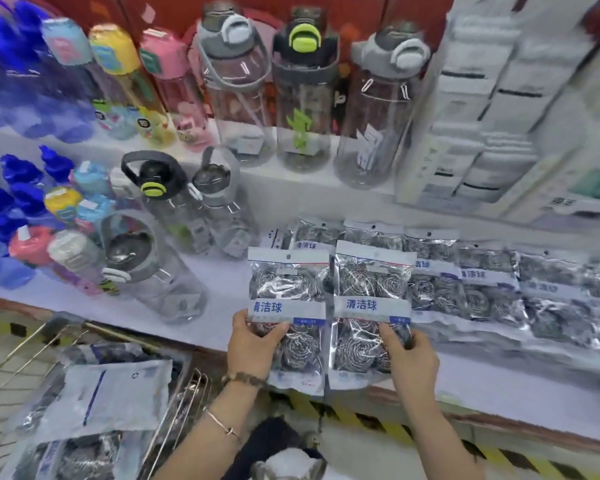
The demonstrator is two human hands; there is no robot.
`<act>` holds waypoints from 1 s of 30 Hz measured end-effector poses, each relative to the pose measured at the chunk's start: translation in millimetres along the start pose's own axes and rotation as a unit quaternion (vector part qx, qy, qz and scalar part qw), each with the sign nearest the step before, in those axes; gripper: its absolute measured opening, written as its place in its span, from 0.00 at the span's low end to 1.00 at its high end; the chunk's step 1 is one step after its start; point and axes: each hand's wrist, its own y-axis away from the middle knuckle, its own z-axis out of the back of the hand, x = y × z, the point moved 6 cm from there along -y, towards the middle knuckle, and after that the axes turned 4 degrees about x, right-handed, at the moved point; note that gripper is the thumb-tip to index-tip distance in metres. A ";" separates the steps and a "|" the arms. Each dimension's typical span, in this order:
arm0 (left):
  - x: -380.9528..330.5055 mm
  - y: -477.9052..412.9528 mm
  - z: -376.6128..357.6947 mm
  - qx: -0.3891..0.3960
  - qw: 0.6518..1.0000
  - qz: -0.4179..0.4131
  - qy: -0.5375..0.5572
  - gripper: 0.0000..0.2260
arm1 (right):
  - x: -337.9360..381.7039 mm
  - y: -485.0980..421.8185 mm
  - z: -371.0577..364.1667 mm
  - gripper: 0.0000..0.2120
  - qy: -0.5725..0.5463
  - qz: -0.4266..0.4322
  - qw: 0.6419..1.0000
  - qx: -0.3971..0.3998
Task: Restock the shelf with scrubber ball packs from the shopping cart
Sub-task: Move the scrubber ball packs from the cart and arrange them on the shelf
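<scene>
Two scrubber ball packs stand side by side over the front of the white lower shelf (222, 337). My left hand (252, 344) grips the left pack (288, 292) at its lower half. My right hand (413, 358) grips the right pack (371, 289) at its lower right. Each pack is clear plastic with steel scrubber balls and a white-blue label. Behind and to the right, several more packs (478, 289) lie in an overlapping row on the shelf. The shopping cart (32, 355) at lower left holds several further packs (118, 396).
Clear water bottles (174, 282) lie and stand on the lower shelf left of the packs. Larger bottles (302, 95) line the upper shelf. White boxed goods (492, 109) stand at the right. Yellow-black hazard tape (413, 427) runs along the shelf base.
</scene>
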 end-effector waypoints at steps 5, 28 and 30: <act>-34.0 -48.4 -27.2 0.013 0.998 -0.021 -0.060 0.28 | 3.9 -22.0 14.5 0.20 -0.028 -0.016 0.998 -0.045; -65.2 -158.7 -115.6 0.092 0.976 0.014 -0.197 0.33 | 19.3 -94.5 24.7 0.21 0.024 -0.087 0.989 -0.120; -74.0 -153.2 -119.4 0.096 0.972 0.023 -0.213 0.29 | 20.6 -96.7 27.4 0.21 0.030 -0.087 0.989 -0.118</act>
